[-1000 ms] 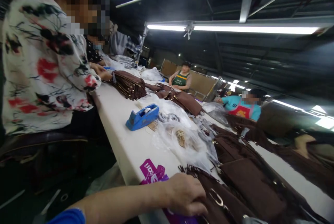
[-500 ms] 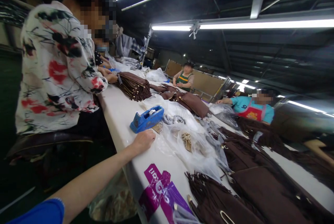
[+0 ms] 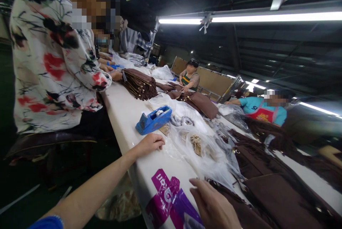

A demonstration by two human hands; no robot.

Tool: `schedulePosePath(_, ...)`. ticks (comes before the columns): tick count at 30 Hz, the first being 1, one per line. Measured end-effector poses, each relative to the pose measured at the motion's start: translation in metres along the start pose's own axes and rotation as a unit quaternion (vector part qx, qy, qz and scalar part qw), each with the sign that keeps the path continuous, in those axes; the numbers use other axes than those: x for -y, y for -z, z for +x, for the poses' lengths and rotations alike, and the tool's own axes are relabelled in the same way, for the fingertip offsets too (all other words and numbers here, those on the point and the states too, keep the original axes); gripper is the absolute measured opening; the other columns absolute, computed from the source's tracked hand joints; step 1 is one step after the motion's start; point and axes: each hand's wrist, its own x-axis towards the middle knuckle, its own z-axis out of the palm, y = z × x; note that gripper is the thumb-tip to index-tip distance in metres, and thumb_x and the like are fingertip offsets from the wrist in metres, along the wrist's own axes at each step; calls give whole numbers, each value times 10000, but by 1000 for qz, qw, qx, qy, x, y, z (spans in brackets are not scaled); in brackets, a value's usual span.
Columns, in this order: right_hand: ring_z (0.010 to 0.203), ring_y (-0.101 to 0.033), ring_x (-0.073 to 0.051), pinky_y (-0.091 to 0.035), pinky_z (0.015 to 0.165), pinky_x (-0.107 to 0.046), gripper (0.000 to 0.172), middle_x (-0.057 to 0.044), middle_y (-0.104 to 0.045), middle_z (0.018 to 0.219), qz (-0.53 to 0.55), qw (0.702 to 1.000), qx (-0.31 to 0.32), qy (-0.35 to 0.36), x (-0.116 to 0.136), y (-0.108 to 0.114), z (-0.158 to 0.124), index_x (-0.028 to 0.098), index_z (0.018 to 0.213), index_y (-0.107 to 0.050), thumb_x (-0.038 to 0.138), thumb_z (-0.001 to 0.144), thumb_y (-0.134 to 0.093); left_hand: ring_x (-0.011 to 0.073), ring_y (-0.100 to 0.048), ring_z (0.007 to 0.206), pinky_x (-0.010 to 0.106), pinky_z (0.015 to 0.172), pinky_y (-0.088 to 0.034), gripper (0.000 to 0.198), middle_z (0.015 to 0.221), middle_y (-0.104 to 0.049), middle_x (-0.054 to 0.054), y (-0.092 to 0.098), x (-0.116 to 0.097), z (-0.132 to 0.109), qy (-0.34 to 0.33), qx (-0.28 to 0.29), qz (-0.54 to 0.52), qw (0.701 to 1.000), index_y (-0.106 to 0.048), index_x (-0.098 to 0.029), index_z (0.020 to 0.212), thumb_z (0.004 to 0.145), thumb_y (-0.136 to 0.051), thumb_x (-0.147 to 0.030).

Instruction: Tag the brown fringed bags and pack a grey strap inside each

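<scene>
My left hand [image 3: 150,144] rests over the white table with its fingers curled in; whatever they may hold is hidden. Just beyond it stands a blue tape dispenser [image 3: 154,120], with thin clear plastic lying beside the knuckles. At the lower edge my right hand [image 3: 215,206] reaches in, fingers stretched out and nothing visible in them. It hovers between a purple printed plastic bag [image 3: 160,200] and the brown fringed bags [image 3: 283,197] on the right, partly covering both.
White plastic bags [image 3: 211,165] and a bundle of pale ties [image 3: 196,143] lie mid-table. A co-worker in a floral shirt [image 3: 50,68] sits at left by a stack of brown bags [image 3: 139,81]. Two co-workers are across the table. A filled clear sack [image 3: 120,204] sits below the edge.
My right hand has come into view from below, over the purple bag's right side. My left hand stays near the dispenser, its fingers now bent downward. The view has shifted slightly.
</scene>
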Motion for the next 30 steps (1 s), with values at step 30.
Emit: schedulePosePath(30,663,-702,-158,-599,616,-248,266,-28,-726,732,581,678,-357,-273,-9,67,-66,212,796,-724,423,680,-839,177,-618,762,269,727,-451,194,800,-676,29,-1,3,8,-49,-50,197,978,-618,-176,858,829,-427,-176)
